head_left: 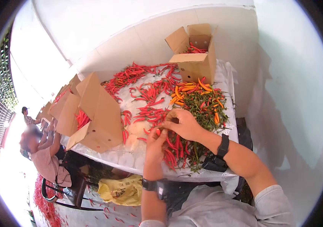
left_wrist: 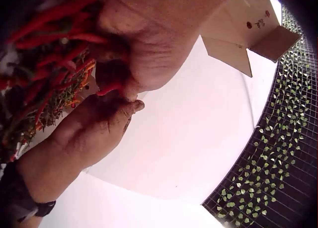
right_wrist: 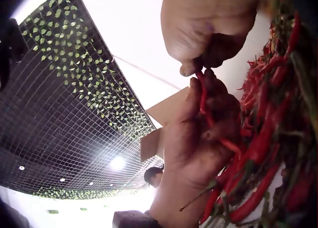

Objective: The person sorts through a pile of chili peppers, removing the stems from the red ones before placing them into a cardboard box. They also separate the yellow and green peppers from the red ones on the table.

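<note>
A slender red chili pepper [right_wrist: 203,100] lies along the fingers of my left hand [head_left: 155,146], which holds it with the thumb over it. My right hand [head_left: 186,125] meets the left above the table and pinches the pepper's upper end between thumb and fingers, as the right wrist view shows. The very end is hidden by those fingertips. Just below both hands spread loose red chili peppers [head_left: 176,147]. Beside my right forearm lies a heap of green stems [head_left: 203,109], with orange peppers [head_left: 186,89] at its far side.
An open cardboard box [head_left: 197,66] holding red peppers stands at the table's far end. Another box [head_left: 102,117] stands on the left. More red peppers [head_left: 131,77] lie farther back. A yellow sack [head_left: 119,190] is on the floor, and a seated person [head_left: 49,159] works at left.
</note>
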Motion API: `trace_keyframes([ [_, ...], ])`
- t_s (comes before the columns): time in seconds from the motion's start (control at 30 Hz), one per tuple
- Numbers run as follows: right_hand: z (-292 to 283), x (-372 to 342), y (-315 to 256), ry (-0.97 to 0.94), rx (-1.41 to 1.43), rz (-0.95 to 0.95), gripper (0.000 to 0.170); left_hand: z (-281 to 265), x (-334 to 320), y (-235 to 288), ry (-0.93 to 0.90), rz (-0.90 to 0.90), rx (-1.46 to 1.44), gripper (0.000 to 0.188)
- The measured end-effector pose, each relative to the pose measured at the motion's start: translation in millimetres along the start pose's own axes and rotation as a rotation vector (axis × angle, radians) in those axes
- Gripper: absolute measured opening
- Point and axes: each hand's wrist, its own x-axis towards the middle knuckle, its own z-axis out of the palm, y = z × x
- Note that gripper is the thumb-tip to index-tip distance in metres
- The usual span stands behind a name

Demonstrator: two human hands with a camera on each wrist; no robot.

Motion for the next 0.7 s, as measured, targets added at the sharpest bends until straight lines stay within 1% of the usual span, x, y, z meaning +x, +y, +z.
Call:
trace_keyframes([
  [0.07,1,1,2,-0.073,0.095,0.073,0.021,-4,0,0,-0.040,0.010,-0.028,0.021],
  [0.17,-3,4,6,-0.166,0.240,0.196,0.019,12,-8,10,0.028,-0.020,0.002,0.019],
  [0.2,-3,4,7,-0.193,0.292,0.240,0.018,10,-6,8,0.007,-0.010,-0.011,0.019],
  [0.3,1,6,13,-0.242,0.629,0.384,0.018,2,-4,4,-0.042,0.024,-0.051,0.018],
  [0.4,-8,4,-4,-0.142,0.842,0.578,0.016,0,-5,5,-0.047,0.053,-0.118,0.016],
  [0.5,-19,14,18,-0.028,0.409,0.433,0.014,-11,0,5,-0.030,0.081,-0.237,0.015],
  [0.6,-29,12,20,0.175,-0.419,0.061,0.017,-16,1,8,-0.030,0.116,-0.396,0.013],
  [0.63,-31,8,13,0.215,-0.504,0.007,0.024,-15,1,10,-0.023,0.123,-0.447,0.013],
  [0.67,-33,7,10,0.123,-0.525,-0.040,0.025,-14,1,11,-0.017,0.129,-0.497,0.014],
  [0.7,-35,6,8,0.033,-0.547,-0.086,0.026,-10,1,13,0.034,0.123,-0.514,0.014],
])
